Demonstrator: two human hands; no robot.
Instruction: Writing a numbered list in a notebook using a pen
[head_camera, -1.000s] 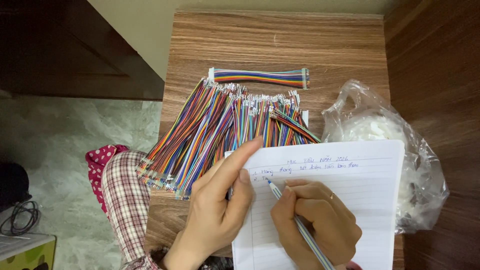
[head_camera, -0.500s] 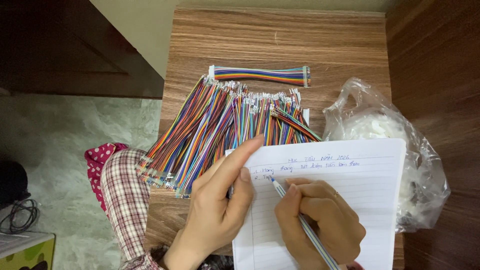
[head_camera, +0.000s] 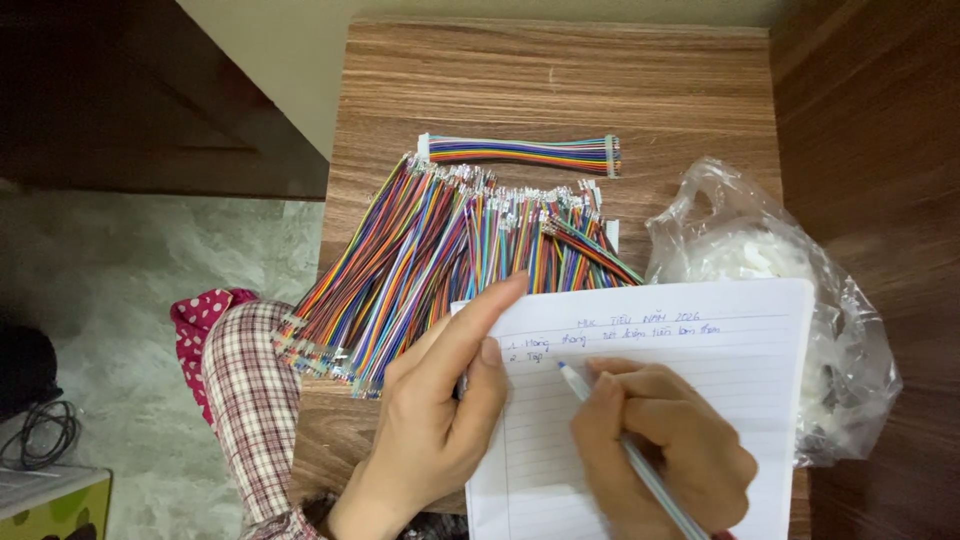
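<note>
Right hand (head_camera: 665, 440) is wrapped around the pen (head_camera: 625, 450), fingers pinched on the barrel low down near the tip, and the tip sits on the lined notebook page (head_camera: 700, 400) just past the end of the second written line. Left hand (head_camera: 440, 410) lies flat beside it, fingers pressed together and stretched out along the page's left edge, index finger reaching up to the top corner, pinning the sheet and holding nothing. If that palm lifts, my guess is the page slides under the pen stroke and the line smears or wanders. Just beyond the pinning fingertips the big fan of multicoloured wires (head_camera: 450, 260) runs right up under the top edge of the notebook, so the paper seems to rest partly on a bumpy bed; pressing hard there could dent or puncture the sheet, and a nudge from the left hand could scatter the loose ends off the wooden table (head_camera: 550, 80). Right of the pen hand, the clear plastic bag of white parts (head_camera: 800, 300) touches the page's edge and may crowd the writing as it moves that way. Farthest out lies one flat ribbon of wires with connectors (head_camera: 520, 150), apart from the pile.
</note>
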